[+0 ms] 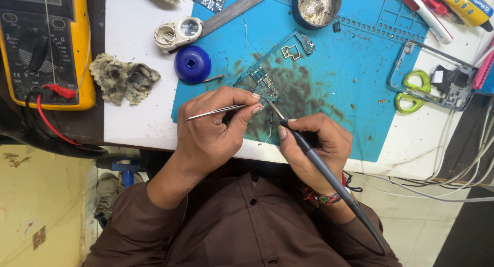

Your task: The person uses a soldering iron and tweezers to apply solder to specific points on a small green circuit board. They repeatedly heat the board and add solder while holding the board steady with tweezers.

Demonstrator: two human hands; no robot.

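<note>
- Our left hand (213, 125) pinches metal tweezers (216, 111) between closed fingers; our right hand (314, 143) grips a soldering iron (329, 177), its tip at the small circuit board (260, 84) on the blue mat (355, 92).
- We judge a slip could bridge pads or scorch the board; the hands crowd the joint.

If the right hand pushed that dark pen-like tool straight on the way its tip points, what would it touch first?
The right hand aims the soldering iron up and to the left. Its tip sits at the small green circuit board, beside the left hand's tweezers, so the board comes first; actual contact is unclear.
</note>
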